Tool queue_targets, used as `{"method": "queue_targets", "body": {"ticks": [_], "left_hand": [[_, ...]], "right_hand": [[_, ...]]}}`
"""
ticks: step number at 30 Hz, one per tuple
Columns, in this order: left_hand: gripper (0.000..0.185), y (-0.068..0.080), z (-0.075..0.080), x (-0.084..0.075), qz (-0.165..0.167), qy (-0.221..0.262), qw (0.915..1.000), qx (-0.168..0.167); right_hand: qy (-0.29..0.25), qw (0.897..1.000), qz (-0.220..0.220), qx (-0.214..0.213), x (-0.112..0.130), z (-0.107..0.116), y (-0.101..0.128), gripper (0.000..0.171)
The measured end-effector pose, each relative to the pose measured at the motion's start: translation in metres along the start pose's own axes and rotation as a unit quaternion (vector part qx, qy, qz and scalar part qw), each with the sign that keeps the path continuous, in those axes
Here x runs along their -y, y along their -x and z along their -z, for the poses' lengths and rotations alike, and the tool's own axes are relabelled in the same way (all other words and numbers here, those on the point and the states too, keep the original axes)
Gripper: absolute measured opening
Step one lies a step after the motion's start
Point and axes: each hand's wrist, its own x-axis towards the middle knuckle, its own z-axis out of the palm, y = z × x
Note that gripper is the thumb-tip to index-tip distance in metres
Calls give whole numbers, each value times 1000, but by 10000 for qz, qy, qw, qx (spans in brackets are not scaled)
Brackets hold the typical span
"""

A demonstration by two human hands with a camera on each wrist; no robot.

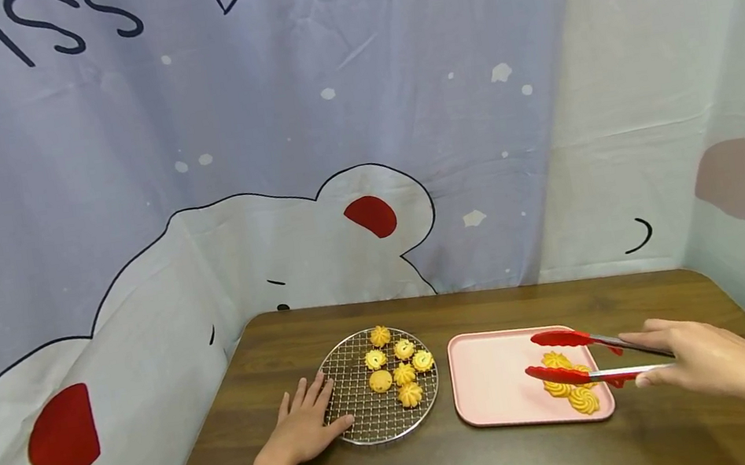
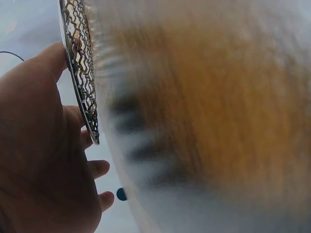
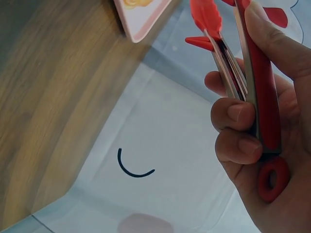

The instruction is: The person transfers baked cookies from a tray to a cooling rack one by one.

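Note:
My left hand [image 1: 306, 424] lies flat on the table with straight fingers touching the left rim of a round wire rack [image 1: 363, 416]; the left wrist view shows the rack's edge [image 2: 80, 73] against my fingers. Several yellow swirl cookies [image 1: 399, 368] sit on the rack. My right hand [image 1: 697, 357] grips red-tipped metal tongs [image 1: 576, 356], their jaws apart over a pink tray [image 1: 490, 383]. A few cookies [image 1: 573, 387] lie on the tray's right side, just beneath the tongs' tips. The right wrist view shows my fingers [image 3: 238, 131] curled round the tongs' handles [image 3: 257, 82].
The wooden table [image 1: 491, 462] is walled by a cartoon-printed curtain [image 1: 262, 160] at the back, left and right. Bare wood lies in front of the rack and tray and behind them toward the curtain.

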Motion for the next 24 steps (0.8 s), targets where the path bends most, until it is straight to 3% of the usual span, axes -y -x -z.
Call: {"method": "queue_targets", "body": {"ticks": [24], "left_hand": [[84,-1,1,1,-18,-30,10000,-2]], "right_hand": [[232,9987,-390,251,-25,10,26,76]]}}
